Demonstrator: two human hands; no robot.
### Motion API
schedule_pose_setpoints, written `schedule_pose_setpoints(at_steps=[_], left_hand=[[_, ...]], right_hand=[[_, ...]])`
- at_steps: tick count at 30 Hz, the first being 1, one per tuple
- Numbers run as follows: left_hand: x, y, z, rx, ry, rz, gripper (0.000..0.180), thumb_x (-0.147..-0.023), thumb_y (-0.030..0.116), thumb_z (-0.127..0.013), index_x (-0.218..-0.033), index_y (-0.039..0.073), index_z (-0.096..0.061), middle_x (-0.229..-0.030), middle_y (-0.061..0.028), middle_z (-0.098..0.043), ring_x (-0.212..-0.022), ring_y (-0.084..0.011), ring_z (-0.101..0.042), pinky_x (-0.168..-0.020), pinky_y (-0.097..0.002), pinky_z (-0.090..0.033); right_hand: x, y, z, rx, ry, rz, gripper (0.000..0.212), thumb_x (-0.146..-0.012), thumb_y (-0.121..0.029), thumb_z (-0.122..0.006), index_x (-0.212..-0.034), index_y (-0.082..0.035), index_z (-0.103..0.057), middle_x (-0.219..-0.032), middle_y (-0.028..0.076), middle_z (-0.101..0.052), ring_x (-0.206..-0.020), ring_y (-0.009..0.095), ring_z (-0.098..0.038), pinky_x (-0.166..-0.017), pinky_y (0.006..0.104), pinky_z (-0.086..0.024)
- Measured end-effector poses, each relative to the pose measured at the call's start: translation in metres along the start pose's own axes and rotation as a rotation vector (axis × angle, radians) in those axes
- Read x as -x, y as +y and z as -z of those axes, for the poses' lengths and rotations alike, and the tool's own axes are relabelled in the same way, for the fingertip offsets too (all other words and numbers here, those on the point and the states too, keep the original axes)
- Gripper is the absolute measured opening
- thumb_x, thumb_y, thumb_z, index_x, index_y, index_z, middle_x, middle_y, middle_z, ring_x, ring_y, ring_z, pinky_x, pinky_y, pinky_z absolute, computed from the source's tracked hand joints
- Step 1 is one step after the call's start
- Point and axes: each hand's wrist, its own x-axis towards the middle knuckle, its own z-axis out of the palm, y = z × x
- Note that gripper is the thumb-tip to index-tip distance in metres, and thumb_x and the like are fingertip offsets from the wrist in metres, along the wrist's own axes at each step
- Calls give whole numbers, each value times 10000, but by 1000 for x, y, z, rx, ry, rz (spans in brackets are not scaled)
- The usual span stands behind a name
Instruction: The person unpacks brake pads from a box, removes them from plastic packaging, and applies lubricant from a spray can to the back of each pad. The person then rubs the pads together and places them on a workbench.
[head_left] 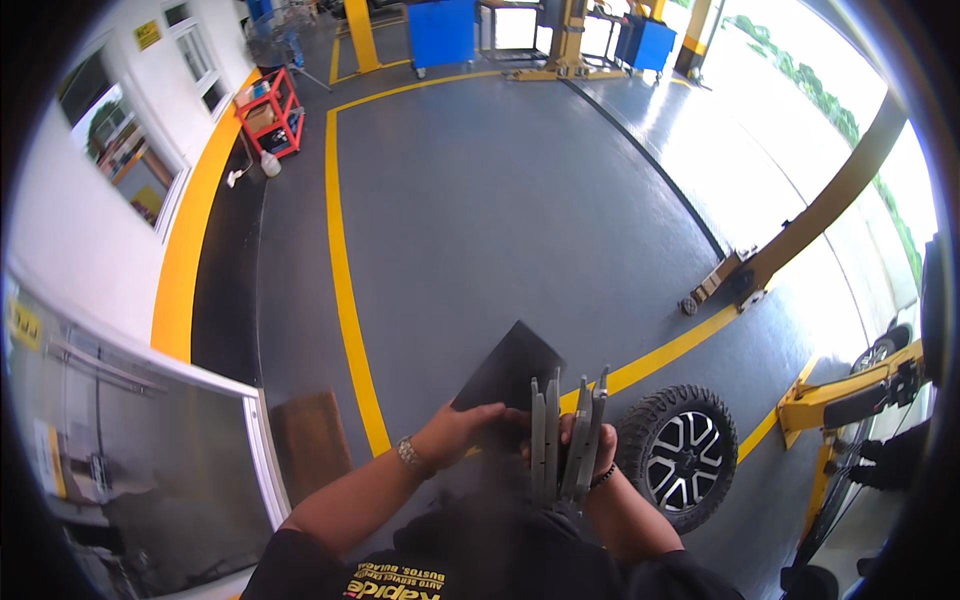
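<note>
My left hand (462, 430), a metal watch on its wrist, is closed on a dark, flat, rectangular panel (515, 362). The panel tilts up and away in front of me, its outline slightly blurred. Close beside it, my right hand (604, 452) grips several long grey metal strips (541, 440) that stand roughly upright in front of my chest. Part of the right hand's fingers is hidden behind the strips. The left fingertips also disappear near the strips, so I cannot tell whether they touch them.
A wheel with a knobbly tyre (640, 425) lies on the floor at my right. Beyond it are yellow lift arms (880, 385) and a leaning lift post (815, 225). A brown board (312, 440) lies at left by the glass door. A red cart (288, 105) and blue cabinets (440, 35) stand farther off.
</note>
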Motion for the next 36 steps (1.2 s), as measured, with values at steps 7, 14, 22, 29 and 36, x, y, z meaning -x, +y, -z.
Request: schedule_pose_setpoints(at_steps=[7,14,22,29,36], left_hand=[[-190,127,-2,215,206,-155,438,-933,12,-659,-1331,-30,-482,-1233,-114,-631,-1147,-189,-611,-1002,-339,-497],[-312,211,43,-324,481,-462,509,-883,62,-742,-1328,-6,-505,-1207,-129,-644,-1104,-195,-632,-943,-335,-526],[-509,293,120,-678,479,-941,511,-880,65,-739,-1344,-7,-539,-1133,-166,-702,-973,-220,-697,-832,-312,-552],[-709,435,158,-649,269,-607,545,-887,21,-693,-1397,29,-502,-1120,-144,-705,-985,-190,-688,-842,-307,-544],[-933,566,168,-605,-33,-400,794,-860,-83,-557,-1568,65,-231,-1365,-158,-555,-1223,-198,-562,-1016,-329,-461]], right_hand=[[-119,-133,75,113,102,183,541,-824,-520,-668,-1077,-42,-677,-1552,309,-262,-1109,452,-609,-912,539,-538],[-262,-242,125,28,415,184,550,-828,-524,-682,-1120,-58,-681,-1548,250,-312,-1105,406,-609,-826,529,-580],[-447,-343,235,-120,564,204,561,-894,-612,-568,-1092,-103,-695,-1336,249,-541,-1092,414,-609,-908,529,-532],[-592,-479,308,-87,647,349,553,-900,-558,-585,-1164,-72,-603,-1220,213,-618,-1125,413,-611,-916,551,-528],[-715,-634,402,-55,648,429,566,-893,-608,-549,-1106,-104,-694,-1201,278,-622,-1073,418,-631,-925,540,-527]])
